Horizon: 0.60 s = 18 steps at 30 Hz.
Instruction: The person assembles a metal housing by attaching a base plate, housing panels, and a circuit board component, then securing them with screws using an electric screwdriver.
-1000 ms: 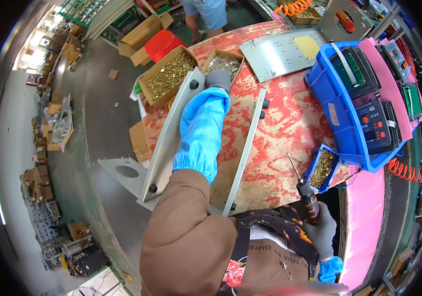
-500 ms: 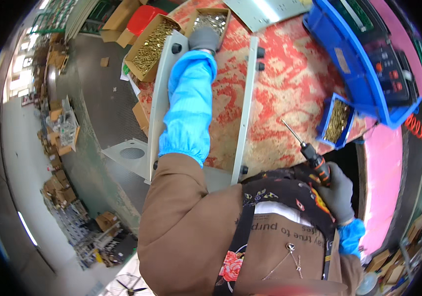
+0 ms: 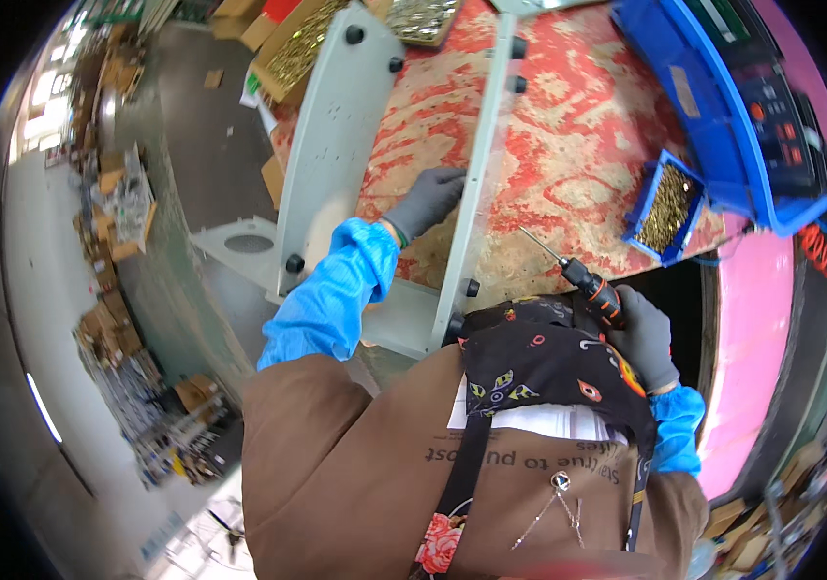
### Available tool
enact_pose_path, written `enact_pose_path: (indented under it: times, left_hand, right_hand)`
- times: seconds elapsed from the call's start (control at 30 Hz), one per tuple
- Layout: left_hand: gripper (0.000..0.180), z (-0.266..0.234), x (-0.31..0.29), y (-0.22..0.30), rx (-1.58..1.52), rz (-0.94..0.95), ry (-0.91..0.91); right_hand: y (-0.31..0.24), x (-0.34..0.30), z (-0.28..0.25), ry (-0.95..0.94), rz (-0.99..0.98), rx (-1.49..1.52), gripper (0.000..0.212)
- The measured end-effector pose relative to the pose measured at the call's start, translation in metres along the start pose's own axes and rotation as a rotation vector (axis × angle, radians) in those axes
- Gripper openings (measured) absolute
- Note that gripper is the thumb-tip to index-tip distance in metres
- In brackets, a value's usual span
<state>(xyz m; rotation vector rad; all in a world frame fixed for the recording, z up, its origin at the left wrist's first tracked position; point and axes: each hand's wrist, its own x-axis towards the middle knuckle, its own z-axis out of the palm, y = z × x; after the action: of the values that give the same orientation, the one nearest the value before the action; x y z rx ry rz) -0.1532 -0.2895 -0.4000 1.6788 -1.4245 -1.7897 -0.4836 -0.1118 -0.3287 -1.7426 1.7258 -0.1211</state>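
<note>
My right hand point(image 3: 644, 340), in a grey glove, grips a black and orange electric screwdriver point(image 3: 591, 292); its long bit points up and left over the table. A pale grey sheet-metal frame point(image 3: 329, 155) with black round feet lies in front of me, with a long panel on the left and a narrow rail point(image 3: 476, 179) on the right. My left hand point(image 3: 427, 201), gloved in grey, is between these two sides. Its fingers are drawn together close to the inner face of the rail. What they hold, if anything, is hidden.
Open cartons of brass-coloured screws point(image 3: 299, 56) and silvery small parts point(image 3: 420, 19) sit at the far left. On the right are a small blue bin point(image 3: 666, 208) of screws, a large blue crate point(image 3: 689, 101) and a black control box point(image 3: 771, 121). The worn red table point(image 3: 568, 126) lies beneath.
My left hand has come back from the carton of silvery parts to the rail of the frame. The screwdriver in my right hand has shifted slightly left.
</note>
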Motion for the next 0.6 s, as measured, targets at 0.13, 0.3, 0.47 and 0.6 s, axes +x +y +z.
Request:
enact_pose_path:
  times: [0.13, 0.3, 0.47, 0.6]
  left_hand:
    - [0.035, -0.005, 0.0, 0.009, 0.07, -0.059, -0.123]
    - [0.033, -0.013, 0.016, -0.02, 0.203, 0.272, -0.158]
    - [0.03, -0.015, 0.017, -0.013, 0.228, 0.206, -0.301]
    - [0.03, -0.016, 0.019, -0.019, 0.186, 0.179, -0.363]
  right_hand:
    - [-0.014, 0.012, 0.003, 0.002, -0.045, -0.028, 0.035]
    - [-0.009, 0.017, 0.019, -0.048, -0.075, -0.11, 0.035]
    - [-0.011, 0.006, 0.021, -0.128, 0.072, -0.161, 0.042]
    - [0.006, 0.0, 0.019, -0.203, 0.142, -0.128, 0.047]
